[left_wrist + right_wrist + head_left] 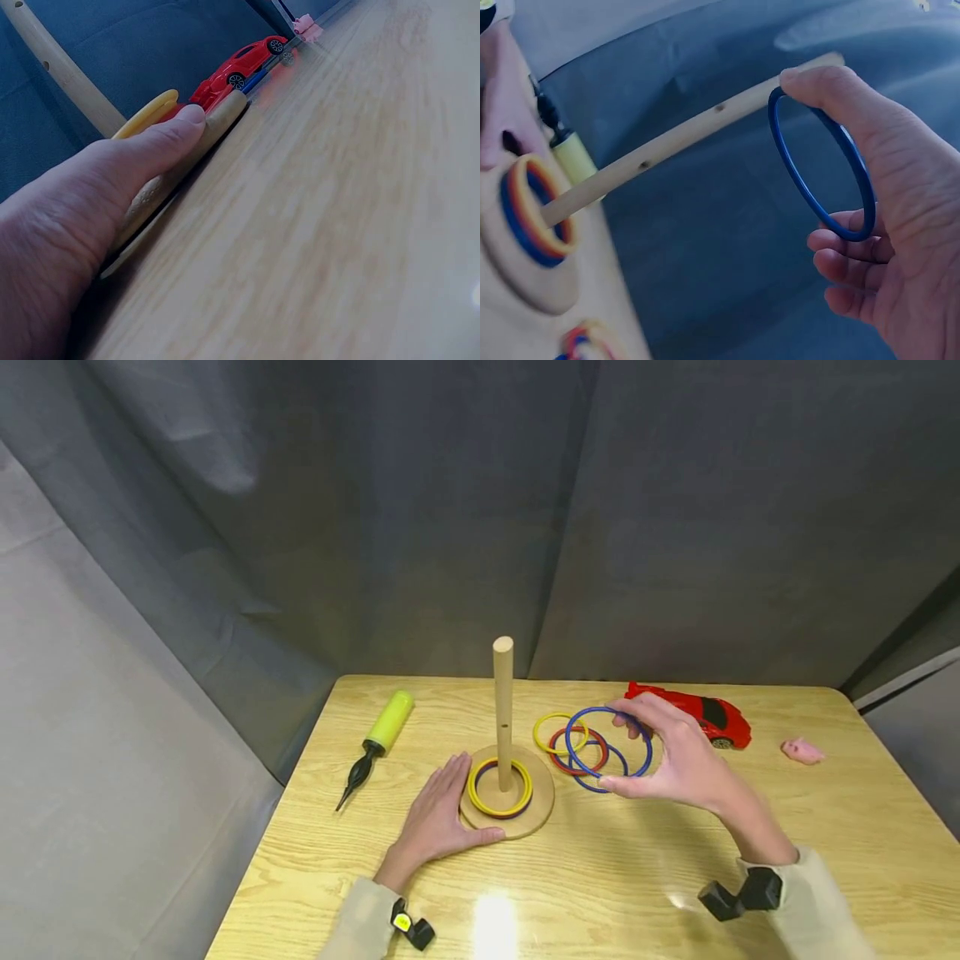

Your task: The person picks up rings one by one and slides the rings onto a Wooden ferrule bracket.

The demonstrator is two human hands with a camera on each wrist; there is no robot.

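Observation:
A wooden peg [504, 710] stands upright on a round wooden base [543, 793]. Around its foot lie stacked rings, a yellow ring [472, 785] on top; in the right wrist view, red and a blue ring [551, 259] show beneath. My left hand [442, 814] rests at the base's left edge, fingers straight and thumb along the front rim. To the right of the peg, my right hand [675, 760] holds a blue ring [568, 742] raised and tilted, between thumb and fingers. Below it on the table lie a loose yellow ring [542, 722], a red ring [606, 752] and blue rings, overlapping.
Behind my right hand sits a red toy car [731, 722], and a small pink pig figure [802, 751] lies farther right. A yellow-green and black hand pump [390, 722] lies at the left. Grey curtains [420, 527] hang behind the wooden table [600, 893].

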